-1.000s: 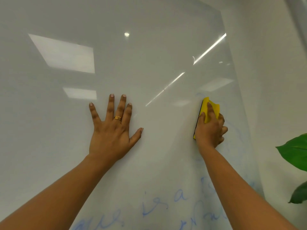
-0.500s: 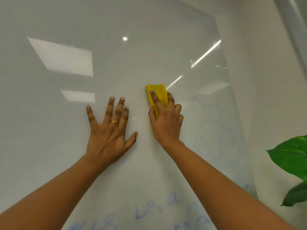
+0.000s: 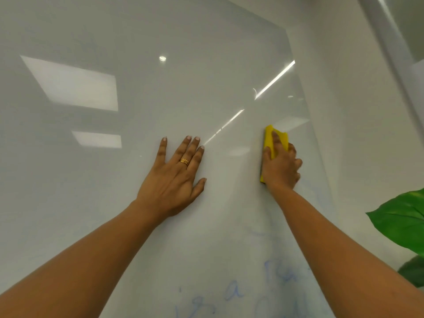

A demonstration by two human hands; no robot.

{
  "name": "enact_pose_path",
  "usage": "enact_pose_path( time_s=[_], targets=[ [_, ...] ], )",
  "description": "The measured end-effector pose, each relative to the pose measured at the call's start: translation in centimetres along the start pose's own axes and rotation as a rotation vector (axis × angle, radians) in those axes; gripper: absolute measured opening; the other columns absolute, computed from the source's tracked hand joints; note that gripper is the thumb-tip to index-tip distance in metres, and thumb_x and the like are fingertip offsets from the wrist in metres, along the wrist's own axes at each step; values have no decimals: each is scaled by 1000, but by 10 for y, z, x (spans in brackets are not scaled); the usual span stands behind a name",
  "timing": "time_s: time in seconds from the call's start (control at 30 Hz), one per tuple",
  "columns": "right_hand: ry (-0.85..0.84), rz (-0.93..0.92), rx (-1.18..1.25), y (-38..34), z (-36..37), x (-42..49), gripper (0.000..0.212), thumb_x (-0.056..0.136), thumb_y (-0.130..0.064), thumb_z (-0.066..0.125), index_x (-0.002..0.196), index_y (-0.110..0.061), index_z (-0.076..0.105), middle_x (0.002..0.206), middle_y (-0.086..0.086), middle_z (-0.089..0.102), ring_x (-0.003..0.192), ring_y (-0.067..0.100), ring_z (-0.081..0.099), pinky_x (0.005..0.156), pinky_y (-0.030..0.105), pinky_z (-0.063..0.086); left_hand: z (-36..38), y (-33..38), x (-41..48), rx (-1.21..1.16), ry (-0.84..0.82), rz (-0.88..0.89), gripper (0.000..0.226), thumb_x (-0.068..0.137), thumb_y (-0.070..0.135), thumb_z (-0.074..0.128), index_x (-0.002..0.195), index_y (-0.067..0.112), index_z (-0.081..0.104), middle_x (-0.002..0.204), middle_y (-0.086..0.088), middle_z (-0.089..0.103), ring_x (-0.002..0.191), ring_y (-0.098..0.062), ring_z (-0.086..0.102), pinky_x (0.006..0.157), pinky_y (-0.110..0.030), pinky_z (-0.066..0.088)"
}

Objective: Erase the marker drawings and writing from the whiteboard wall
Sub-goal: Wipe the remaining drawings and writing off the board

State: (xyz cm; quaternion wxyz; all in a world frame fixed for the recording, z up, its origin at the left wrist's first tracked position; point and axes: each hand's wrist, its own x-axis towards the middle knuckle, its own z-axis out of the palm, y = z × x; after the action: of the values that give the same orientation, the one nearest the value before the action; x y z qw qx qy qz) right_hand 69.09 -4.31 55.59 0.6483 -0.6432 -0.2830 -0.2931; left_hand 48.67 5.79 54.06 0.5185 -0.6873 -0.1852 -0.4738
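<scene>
Two hands are laid on the whiteboard wall (image 3: 160, 99), and the wiping step is judged to be in hand. A yellow eraser (image 3: 268, 140) is gripped by the right hand (image 3: 281, 167), with the forefinger stretched along its back and the other fingers curled over its right edge; its face is pressed flat to the board. Left of the eraser and about level with it, the left hand (image 3: 174, 180) is spread open, its palm and straight fingers rested on the glossy surface as a brace, with a gold ring (image 3: 184, 161) worn on one finger. Above and left of the eraser no marker is seen, only reflected ceiling lights. Well below the eraser, blue writing (image 3: 234, 292) is left unwiped near the bottom of the view, and faint blue traces (image 3: 319, 196) can be made out just below and right of it. Right of the eraser, beyond the board's edge, a green leaf (image 3: 401, 221) is seen. For the next move, the eraser would need to be drawn downward under firm, even pressure over the faint traces and then across the writing, in overlapping passes so that no smear is missed.
</scene>
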Motion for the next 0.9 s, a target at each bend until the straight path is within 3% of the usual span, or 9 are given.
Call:
enact_pose_path(
  time_s=[0.13, 0.43, 0.6, 0.77, 0.9],
  targets=[
    [35, 120, 18, 36, -5, -2, 47, 98, -38, 36, 142, -45, 23, 151, 4, 21, 126, 35, 28, 99, 49, 30, 2, 0, -1, 10, 1, 3, 66, 92, 46, 25, 139, 2, 41, 147, -16, 37, 137, -28, 34, 109, -56, 13],
    [132, 95, -2, 27, 14, -55, 46, 97, -35, 38, 141, -43, 27, 151, 5, 21, 120, 32, 31, 95, 41, 30, 0, 2, 0, 26, -47, 0, 66, 93, 45, 21, 142, 2, 36, 148, -16, 34, 139, -28, 30, 111, -55, 6],
    [85, -76, 11, -8, 22, -94, 48, 96, -37, 38, 141, -48, 24, 151, 2, 21, 118, 29, 33, 92, 39, 32, 0, 2, 0, 22, -27, -7, 65, 93, 43, 21, 140, 2, 39, 148, -16, 36, 138, -29, 32, 110, -55, 5],
    [147, -373, -9, -28, 33, -130, 46, 87, -40, 37, 132, -40, 47, 129, 10, 53, 82, 26, 53, 63, 31, 41, 0, 4, -1, 2, 2, -5, 63, 94, 42, 23, 139, 1, 41, 146, -17, 38, 137, -31, 34, 110, -56, 11],
    [133, -410, -16, -13, 30, -130, 47, 87, -39, 37, 133, -39, 46, 128, 11, 54, 80, 28, 54, 61, 33, 46, 1, 6, -4, -12, 9, -14, 62, 94, 40, 24, 139, 3, 42, 146, -16, 38, 137, -31, 34, 110, -55, 13]
  ],
)
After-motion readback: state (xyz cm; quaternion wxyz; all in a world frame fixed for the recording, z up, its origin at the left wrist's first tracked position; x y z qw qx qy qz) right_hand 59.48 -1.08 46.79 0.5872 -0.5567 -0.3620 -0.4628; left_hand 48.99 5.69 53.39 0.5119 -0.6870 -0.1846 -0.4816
